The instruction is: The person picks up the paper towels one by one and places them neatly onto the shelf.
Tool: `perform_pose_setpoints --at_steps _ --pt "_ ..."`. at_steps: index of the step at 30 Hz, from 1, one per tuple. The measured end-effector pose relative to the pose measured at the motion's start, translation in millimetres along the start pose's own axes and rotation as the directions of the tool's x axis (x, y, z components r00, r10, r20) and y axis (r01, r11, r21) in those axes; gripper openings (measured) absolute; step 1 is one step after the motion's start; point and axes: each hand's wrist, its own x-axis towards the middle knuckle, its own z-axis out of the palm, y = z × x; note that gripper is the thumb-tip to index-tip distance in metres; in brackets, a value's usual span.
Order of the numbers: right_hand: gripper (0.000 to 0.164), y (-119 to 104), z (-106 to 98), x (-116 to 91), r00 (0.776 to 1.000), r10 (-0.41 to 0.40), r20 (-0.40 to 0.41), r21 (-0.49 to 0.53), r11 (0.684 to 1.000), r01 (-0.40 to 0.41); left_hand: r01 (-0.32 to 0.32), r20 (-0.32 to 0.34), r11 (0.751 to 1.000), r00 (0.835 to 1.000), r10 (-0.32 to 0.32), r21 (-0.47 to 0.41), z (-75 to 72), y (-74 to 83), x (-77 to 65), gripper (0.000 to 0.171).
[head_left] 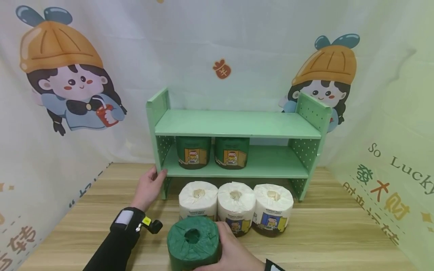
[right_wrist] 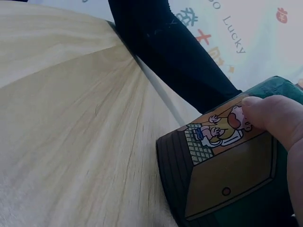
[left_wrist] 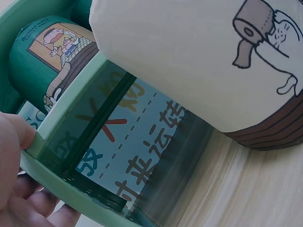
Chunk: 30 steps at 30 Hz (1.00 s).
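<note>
My right hand [head_left: 234, 250] grips a green-wrapped toilet roll [head_left: 193, 241] from its right side, in front of the shelf; its thumb [right_wrist: 272, 113] lies across the printed wrapper in the right wrist view. My left hand [head_left: 150, 188] holds the left side panel of a light green two-tier shelf [head_left: 237, 122], with the thumb on one face of the panel and the fingers [left_wrist: 38, 203] on the other. On the lower tier stand two green toilet rolls, one at left [head_left: 193, 152] and one beside it [head_left: 232, 152]. The rest of that tier, to their right, is bare.
Three white-wrapped toilet rolls stand in a row on the wooden table [head_left: 325, 233] at the shelf's front: left [head_left: 198, 199], middle [head_left: 236, 201] and right [head_left: 273, 207]. A printed cloth [head_left: 190, 45] hangs behind and along both sides.
</note>
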Motion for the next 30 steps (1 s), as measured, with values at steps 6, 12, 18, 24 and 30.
perform_pose_setpoints --at_steps 6,12,18,24,30 --pt "0.091 3 -1 -2 0.998 -0.032 0.049 0.128 0.992 0.025 -0.015 0.0 1.0 1.0 0.015 0.003 0.3 0.1 -0.9 0.054" --pt "0.089 3 -4 -4 0.998 -0.043 0.035 0.121 0.992 0.039 -0.014 -0.003 1.0 1.0 0.014 0.001 0.2 0.5 -0.8 0.054" --pt "0.089 2 -8 -7 1.0 -0.021 0.017 0.124 0.992 0.018 -0.009 -0.001 1.0 1.0 0.009 -0.002 0.4 0.7 -0.5 0.053" --pt "0.091 0 -13 -12 1.0 -0.009 -0.002 0.106 0.994 0.009 -0.013 -0.002 1.0 1.0 0.013 -0.004 0.4 -0.4 0.5 0.054" --pt "0.093 0 -18 -18 1.0 -0.004 0.004 0.116 0.993 0.004 -0.012 0.003 1.0 1.0 0.012 -0.004 0.0 -0.1 0.0 0.054"
